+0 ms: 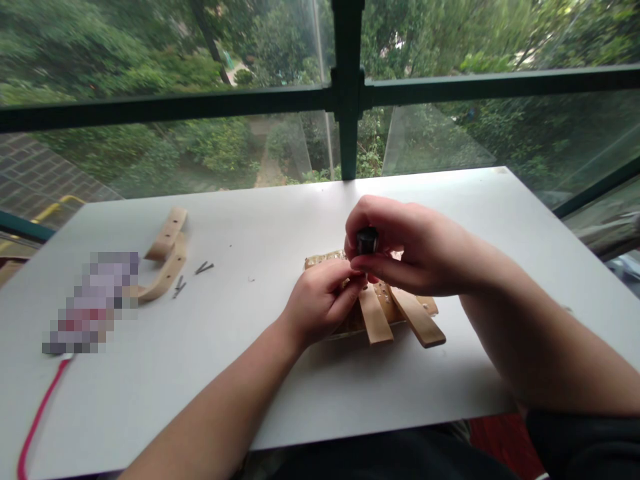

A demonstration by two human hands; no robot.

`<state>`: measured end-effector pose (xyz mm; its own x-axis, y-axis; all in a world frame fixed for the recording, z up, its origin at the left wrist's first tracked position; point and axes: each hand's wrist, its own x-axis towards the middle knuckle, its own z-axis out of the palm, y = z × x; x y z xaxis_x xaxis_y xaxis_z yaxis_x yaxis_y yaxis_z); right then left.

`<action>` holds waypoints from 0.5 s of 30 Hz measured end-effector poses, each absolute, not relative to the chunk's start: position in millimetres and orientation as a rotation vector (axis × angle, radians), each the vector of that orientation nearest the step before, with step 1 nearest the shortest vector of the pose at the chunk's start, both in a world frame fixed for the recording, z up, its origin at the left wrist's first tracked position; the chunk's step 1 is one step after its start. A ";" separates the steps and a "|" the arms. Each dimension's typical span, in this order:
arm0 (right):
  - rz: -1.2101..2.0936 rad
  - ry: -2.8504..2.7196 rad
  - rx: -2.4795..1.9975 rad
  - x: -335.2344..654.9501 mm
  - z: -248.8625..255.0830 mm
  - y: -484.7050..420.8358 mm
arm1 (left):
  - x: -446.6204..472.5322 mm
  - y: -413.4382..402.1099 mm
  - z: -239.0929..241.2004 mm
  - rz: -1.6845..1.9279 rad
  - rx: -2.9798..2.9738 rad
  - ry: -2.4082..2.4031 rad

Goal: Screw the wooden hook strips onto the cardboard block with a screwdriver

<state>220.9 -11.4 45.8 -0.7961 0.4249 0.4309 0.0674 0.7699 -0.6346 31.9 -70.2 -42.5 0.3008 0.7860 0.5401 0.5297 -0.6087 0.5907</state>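
My right hand (395,247) is wrapped around the black handle of what looks like a screwdriver (367,240), held upright with its top facing me. Just below, the fingertips of my left hand (327,293) are pinched together near its lower end; what they hold is hidden. Both hands are over a brown block wrapped in clear film (323,259). Two flat wooden strips, one (376,317) under the fingers and another (420,320) to the right, stick out from the block toward me. Pale crumbs lie on the block's top.
On the white table (210,373), two bent wooden pieces with holes, one farther back (167,233) and one nearer (165,277), lie at the left. Several screws (204,268) are beside them. A blurred-out object (95,303) has a red cable (45,400). Windows stand behind the table.
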 end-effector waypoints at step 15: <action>0.945 -2.428 -0.258 225.3 51.4 -12.6 | 33.4 -70.5 -38.6 1.209 2.215 1.160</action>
<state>225.3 -12.6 51.4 -0.8480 0.3511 0.3970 -0.0096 0.7387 -0.6739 33.4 -70.5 -38.6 0.2960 0.7996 0.5225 0.4896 -0.5967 0.6358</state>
